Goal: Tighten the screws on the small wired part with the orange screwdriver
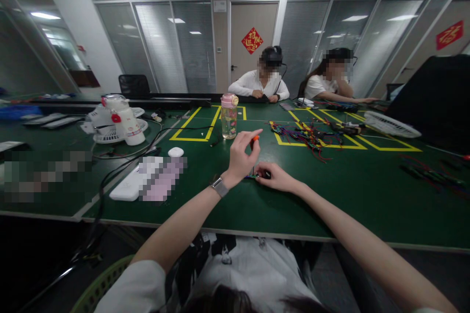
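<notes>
My left hand point(241, 157), with a watch point(219, 186) on its wrist, is closed around a screwdriver with an orange-topped handle point(256, 139). Its thin shaft points down at a small green circuit board point(251, 176) lying on the table. From the other side, my right hand point(277, 176) pinches the board's edge with curled fingers. A small black part point(268, 174) shows at those fingers; what it belongs to is unclear. Much of the board is hidden by both hands.
A pink-lidded bottle point(229, 120) stands beyond my hands. Wired circuit boards point(312, 132) lie at the right, near yellow tape outlines. A white box point(134, 181), black cables point(121, 168) and a white jug point(127, 124) are leftward. Two people sit opposite.
</notes>
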A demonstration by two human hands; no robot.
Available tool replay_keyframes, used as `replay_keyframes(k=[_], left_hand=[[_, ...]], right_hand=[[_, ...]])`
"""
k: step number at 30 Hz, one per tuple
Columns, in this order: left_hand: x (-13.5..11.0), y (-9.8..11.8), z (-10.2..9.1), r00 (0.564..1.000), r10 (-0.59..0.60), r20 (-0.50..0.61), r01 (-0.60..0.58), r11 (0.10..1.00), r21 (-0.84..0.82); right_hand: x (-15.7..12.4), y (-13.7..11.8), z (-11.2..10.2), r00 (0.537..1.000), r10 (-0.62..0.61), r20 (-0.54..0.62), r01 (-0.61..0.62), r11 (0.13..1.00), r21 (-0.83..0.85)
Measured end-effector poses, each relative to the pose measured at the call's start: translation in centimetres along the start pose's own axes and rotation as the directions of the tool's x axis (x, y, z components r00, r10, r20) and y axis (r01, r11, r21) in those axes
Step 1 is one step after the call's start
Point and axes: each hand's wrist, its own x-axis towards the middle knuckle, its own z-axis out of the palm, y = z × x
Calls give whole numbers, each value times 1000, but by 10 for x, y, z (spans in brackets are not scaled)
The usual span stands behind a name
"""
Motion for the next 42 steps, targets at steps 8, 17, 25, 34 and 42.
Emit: replay_keyframes(k=[8, 17, 25, 34, 42], left_hand=[[1, 1, -2, 1000, -20, 7, 20, 999, 37], [0, 0, 0, 1000, -16, -15, 16, 999, -36], [-1, 2, -1, 999, 9, -47, -8, 999, 34], [0, 1, 0, 999, 5, -49, -4, 1000, 17], [0, 2, -1, 1000, 12, 13, -12, 1000, -9]], right_hand=[[-1, 0, -1, 1000, 4, 1, -4, 1000, -3], [0, -2, -1, 1000, 24, -10, -24, 999, -26], [1, -1, 0, 999, 36, -21, -37, 999, -23], [1, -1, -1, 999, 28, -24, -29, 999, -28], [1, 0, 0, 999, 24, -25, -25, 999, -34]])
